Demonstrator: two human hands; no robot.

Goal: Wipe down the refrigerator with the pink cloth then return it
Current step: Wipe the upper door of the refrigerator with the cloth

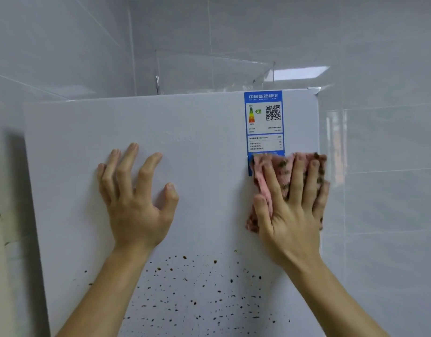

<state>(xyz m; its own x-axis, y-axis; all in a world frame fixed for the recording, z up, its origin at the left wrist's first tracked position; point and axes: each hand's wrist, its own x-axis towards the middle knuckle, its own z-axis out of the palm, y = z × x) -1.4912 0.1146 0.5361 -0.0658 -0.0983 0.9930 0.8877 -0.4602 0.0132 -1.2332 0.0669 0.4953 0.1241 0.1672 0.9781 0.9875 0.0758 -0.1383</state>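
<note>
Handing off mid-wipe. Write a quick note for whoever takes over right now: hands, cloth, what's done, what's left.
Left hand: spread, fingertips on the refrigerator door, holding nothing.
Right hand: presses the pink cloth flat on the door, over the lower edge of the blue label.
Done: upper door looks clean; cloth carries brown specks.
Left: brown spatter lower on the door, then return the cloth.

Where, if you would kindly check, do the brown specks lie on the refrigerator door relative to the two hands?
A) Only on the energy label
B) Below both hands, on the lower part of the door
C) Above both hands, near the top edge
B: the brown specks are scattered over the refrigerator door below the left hand and the right hand, which presses the pink cloth at the foot of the energy label.
</note>
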